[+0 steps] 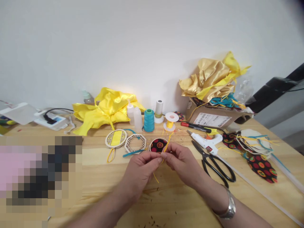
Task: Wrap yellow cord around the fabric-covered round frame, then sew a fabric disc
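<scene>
My left hand [140, 171] and my right hand [181, 163] meet over the wooden table [166, 202], both pinched on a thin yellow cord [167, 144]. The cord runs up to a small white spool of yellow cord [170, 121] and a short end hangs below my fingers. Just beyond my fingertips lies a round piece covered in black fabric with red dots [158, 145]. My right wrist wears a metal watch [229, 207].
A wooden octagon frame [135, 142], a round frame with yellow fabric [116, 138], a teal thread cone [149, 120], white bottles [135, 116], a glue gun [206, 140], black scissors [215, 164], a cardboard box [211, 118] with gold cloth, yellow cloth [104, 109] and patterned fabric pieces [260, 163] lie around.
</scene>
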Motion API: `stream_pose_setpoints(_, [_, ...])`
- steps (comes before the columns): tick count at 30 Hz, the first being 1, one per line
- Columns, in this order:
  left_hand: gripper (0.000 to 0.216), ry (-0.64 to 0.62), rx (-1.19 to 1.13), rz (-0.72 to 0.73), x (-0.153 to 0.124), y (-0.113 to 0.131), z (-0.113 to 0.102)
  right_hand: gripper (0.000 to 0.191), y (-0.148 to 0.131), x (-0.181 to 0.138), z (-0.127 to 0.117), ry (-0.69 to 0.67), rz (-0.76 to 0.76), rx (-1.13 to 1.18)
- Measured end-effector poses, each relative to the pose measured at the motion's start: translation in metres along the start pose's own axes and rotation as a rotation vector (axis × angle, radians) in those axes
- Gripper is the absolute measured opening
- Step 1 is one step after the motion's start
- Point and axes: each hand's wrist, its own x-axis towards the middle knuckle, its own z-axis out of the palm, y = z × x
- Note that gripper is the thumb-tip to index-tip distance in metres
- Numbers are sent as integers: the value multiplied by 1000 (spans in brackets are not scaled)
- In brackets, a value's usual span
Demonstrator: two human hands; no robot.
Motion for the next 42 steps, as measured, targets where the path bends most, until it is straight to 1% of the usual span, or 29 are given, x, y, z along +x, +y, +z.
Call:
stream_pose_setpoints(4, [12, -5, 28, -58, 0, 0, -1, 15, -1, 2, -3, 16, -13, -60])
stream_pose_setpoints(8, [17, -42, 29, -31, 0, 1, -2, 15, -1, 3, -5, 22, -5, -73])
stream_pose_setpoints(11, [15, -62, 84, 7, -1, 2, -1, 14, 0, 3, -5, 22, -5, -87])
stream_pose_setpoints(15, [19, -53, 153, -30, -1, 3, -1, 14, -1, 3, -5, 22, 14, -69])
stream_pose_setpoints(19, [19, -55, 97, -25, 0, 0, -3, 15, -1, 5, -6, -10, 47, 5])
stream_pose_setpoints(23, [19, -54, 48, -38, 1, -3, -5, 8, -2, 6, -8, -83, 65, 62])
stream_pose_setpoints(25, [19, -51, 44, -43, 1, -4, -5, 7, -2, 6, -9, -90, 52, 59])
stream_pose_setpoints(28, [19, -51, 30, -43, 1, -4, -4, 4, -3, 5, -10, -59, 35, 26])
stream_pose_setpoints(30, [19, -52, 37, -49, 1, -3, -3, 5, -4, 5, -10, -46, 13, -19])
stream_pose_setpoints(33, [19, -51, 110, -49, -1, 0, -3, 8, -4, 4, -9, -49, -39, -119])
stream_pose_setpoints(36, [18, -48, 224, 17, -1, 2, -3, 10, -3, 4, -10, -59, -75, -198])
stream_pose_setpoints(38, [16, -38, 286, 123, 0, 2, -4, 9, -1, 5, -10, -45, -87, -247])
stream_pose_setpoints(40, [15, 2, 336, 231, 2, 2, -5, 10, 0, 6, -11, -11, -101, -306])
stream_pose_setpoints(42, [16, 61, 398, 305, 4, 1, -7, 11, -1, 7, -12, 26, -114, -360])
